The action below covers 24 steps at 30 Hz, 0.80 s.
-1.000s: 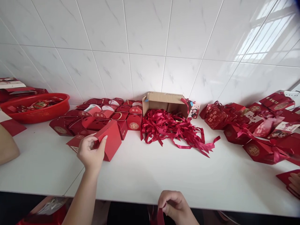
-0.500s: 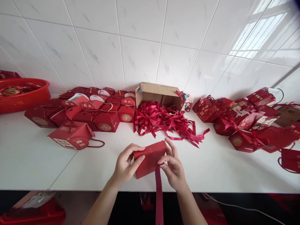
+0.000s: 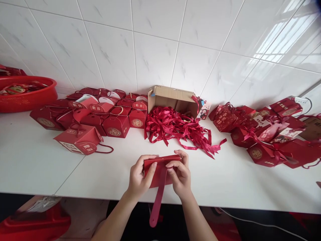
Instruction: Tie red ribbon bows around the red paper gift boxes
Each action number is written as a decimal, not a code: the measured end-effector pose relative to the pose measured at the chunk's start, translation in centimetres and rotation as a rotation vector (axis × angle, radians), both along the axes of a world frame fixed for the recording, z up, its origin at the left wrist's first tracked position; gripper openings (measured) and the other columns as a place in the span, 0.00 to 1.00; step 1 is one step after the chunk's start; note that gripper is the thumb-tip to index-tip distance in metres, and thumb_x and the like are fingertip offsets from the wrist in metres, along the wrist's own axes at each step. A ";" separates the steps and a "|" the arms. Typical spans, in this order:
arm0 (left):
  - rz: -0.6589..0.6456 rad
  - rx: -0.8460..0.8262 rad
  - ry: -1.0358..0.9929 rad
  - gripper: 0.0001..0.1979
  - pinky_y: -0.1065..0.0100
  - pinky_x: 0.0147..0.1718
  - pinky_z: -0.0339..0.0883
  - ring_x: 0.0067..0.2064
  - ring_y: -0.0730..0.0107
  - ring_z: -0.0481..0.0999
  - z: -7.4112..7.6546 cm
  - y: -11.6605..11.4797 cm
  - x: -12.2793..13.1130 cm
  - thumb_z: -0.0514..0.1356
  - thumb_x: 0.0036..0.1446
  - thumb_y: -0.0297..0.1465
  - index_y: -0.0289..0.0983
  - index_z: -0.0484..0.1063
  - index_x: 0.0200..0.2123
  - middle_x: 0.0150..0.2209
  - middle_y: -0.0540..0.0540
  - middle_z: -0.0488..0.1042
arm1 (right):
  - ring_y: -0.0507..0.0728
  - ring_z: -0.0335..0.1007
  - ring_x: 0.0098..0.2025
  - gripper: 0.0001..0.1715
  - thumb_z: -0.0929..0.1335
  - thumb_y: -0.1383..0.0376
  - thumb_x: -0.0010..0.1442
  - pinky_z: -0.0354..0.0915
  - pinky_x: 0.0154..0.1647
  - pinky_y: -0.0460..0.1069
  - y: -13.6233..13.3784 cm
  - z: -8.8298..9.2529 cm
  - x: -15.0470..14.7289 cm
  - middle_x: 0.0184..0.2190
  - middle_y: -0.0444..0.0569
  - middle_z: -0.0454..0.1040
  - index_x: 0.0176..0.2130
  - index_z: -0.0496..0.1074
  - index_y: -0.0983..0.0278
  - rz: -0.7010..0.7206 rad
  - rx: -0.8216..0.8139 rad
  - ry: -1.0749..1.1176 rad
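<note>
A small red box (image 3: 157, 179) is held between both hands above the table's front part. My left hand (image 3: 140, 175) grips its left side, with the thumb on the near face and the fingers behind the top edge. My right hand (image 3: 181, 175) pinches the upper end of a dark red strap (image 3: 158, 204) between thumb and forefinger, close to the box's top. Its other fingers lie at the box's right edge. The strap hangs down across the box past the table edge, and its rounded lower end has a small hole.
Rows of red boxes (image 3: 115, 126) stand at the left, a red basket (image 3: 30, 100) beyond them. Loose red ribbons (image 3: 173, 125) spill from a cardboard box (image 3: 175, 93) at the centre back. More red boxes (image 3: 265, 154) are grouped at the right, near a power strip (image 3: 301, 100).
The red box has tilted and turned, its top edge now nearly level. My right hand has moved slightly left with the strap, whose lower end has swung left into view. The camera view has shifted.
</note>
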<state>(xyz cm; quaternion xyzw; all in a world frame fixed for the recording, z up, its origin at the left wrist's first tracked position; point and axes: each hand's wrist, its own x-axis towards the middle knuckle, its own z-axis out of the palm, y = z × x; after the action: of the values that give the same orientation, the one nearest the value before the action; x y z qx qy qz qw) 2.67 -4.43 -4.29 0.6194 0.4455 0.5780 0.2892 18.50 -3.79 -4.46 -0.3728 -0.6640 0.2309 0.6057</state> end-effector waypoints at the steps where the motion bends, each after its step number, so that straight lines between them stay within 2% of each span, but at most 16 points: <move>1: -0.004 0.012 -0.005 0.06 0.62 0.46 0.71 0.47 0.60 0.77 0.0 0.0 0.1 0.57 0.61 0.31 0.37 0.69 0.42 0.43 0.41 0.77 | 0.63 0.57 0.58 0.08 0.65 0.64 0.63 0.62 0.52 0.58 -0.1 0.0 -0.2 0.48 0.53 0.61 0.34 0.74 0.60 -0.014 0.003 -0.005; 4: -0.002 0.024 -0.008 0.05 0.60 0.51 0.67 0.54 0.58 0.73 0.1 0.0 0.2 0.57 0.61 0.30 0.38 0.70 0.39 0.48 0.41 0.75 | 0.63 0.58 0.58 0.07 0.65 0.65 0.62 0.61 0.53 0.59 -0.3 0.0 -0.7 0.48 0.53 0.62 0.34 0.74 0.60 -0.044 0.013 -0.032; 10: -0.009 -0.028 -0.046 0.05 0.58 0.50 0.68 0.52 0.57 0.75 0.3 -0.2 0.2 0.57 0.61 0.32 0.37 0.71 0.38 0.46 0.39 0.77 | 0.64 0.58 0.57 0.08 0.66 0.67 0.62 0.61 0.51 0.61 -0.7 0.1 -1.4 0.52 0.53 0.62 0.36 0.75 0.60 -0.161 0.062 -0.091; 13: -0.054 -0.075 -0.095 0.07 0.59 0.49 0.70 0.50 0.57 0.76 0.1 -0.3 0.0 0.57 0.60 0.33 0.36 0.72 0.36 0.43 0.39 0.78 | 0.64 0.57 0.58 0.08 0.65 0.69 0.62 0.59 0.52 0.62 -0.8 0.1 -1.7 0.54 0.53 0.61 0.36 0.74 0.59 -0.227 0.094 -0.098; 15: -0.103 -0.106 -0.137 0.07 0.60 0.48 0.71 0.48 0.59 0.77 0.0 -0.5 0.0 0.57 0.61 0.33 0.36 0.73 0.37 0.42 0.40 0.78 | 0.64 0.58 0.57 0.08 0.65 0.68 0.61 0.59 0.53 0.64 -0.7 0.1 -1.7 0.54 0.54 0.62 0.41 0.71 0.59 -0.216 0.081 -0.058; 17: -0.152 -0.113 -0.154 0.06 0.62 0.45 0.72 0.46 0.61 0.77 0.0 -0.8 -0.1 0.57 0.61 0.32 0.37 0.72 0.38 0.42 0.40 0.77 | 0.62 0.64 0.52 0.14 0.66 0.66 0.61 0.62 0.51 0.61 -0.5 0.3 -1.5 0.49 0.54 0.66 0.48 0.65 0.59 -0.151 0.016 0.005; 19: -0.161 -0.072 -0.126 0.11 0.61 0.46 0.72 0.48 0.60 0.76 0.3 -1.2 -0.3 0.60 0.58 0.31 0.38 0.71 0.45 0.46 0.40 0.75 | 0.57 0.67 0.42 0.14 0.67 0.66 0.60 0.66 0.44 0.55 -0.3 0.4 -1.2 0.39 0.49 0.68 0.47 0.63 0.60 -0.073 -0.053 0.043; 21: -0.107 0.043 -0.085 0.21 0.58 0.50 0.69 0.53 0.57 0.73 0.9 -1.6 -0.6 0.64 0.54 0.30 0.40 0.68 0.52 0.51 0.39 0.72 | 0.54 0.65 0.36 0.06 0.66 0.67 0.61 0.65 0.37 0.50 -0.2 0.5 -0.9 0.33 0.45 0.65 0.40 0.63 0.60 -0.029 -0.072 0.049; 22: -0.072 0.116 -0.060 0.21 0.57 0.52 0.68 0.54 0.56 0.71 1.3 -1.8 -0.8 0.64 0.54 0.29 0.41 0.68 0.52 0.51 0.40 0.71 | 0.53 0.64 0.35 0.05 0.66 0.67 0.61 0.64 0.35 0.49 -0.3 0.5 -0.8 0.32 0.45 0.63 0.38 0.63 0.60 -0.018 -0.062 0.050; 24: -0.045 0.243 -0.025 0.12 0.57 0.50 0.68 0.51 0.58 0.72 2.4 -2.2 -1.0 0.62 0.56 0.27 0.41 0.74 0.44 0.46 0.42 0.74 | 0.53 0.63 0.34 0.05 0.65 0.68 0.61 0.63 0.33 0.49 -0.6 0.5 -0.7 0.32 0.45 0.63 0.37 0.62 0.60 0.000 -0.027 0.049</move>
<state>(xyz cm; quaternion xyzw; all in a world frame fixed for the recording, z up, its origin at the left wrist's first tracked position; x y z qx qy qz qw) 1.63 -6.59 -1.92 0.6526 0.3546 0.6287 0.2303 17.81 -4.39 -3.99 -0.3752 -0.6458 0.2491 0.6165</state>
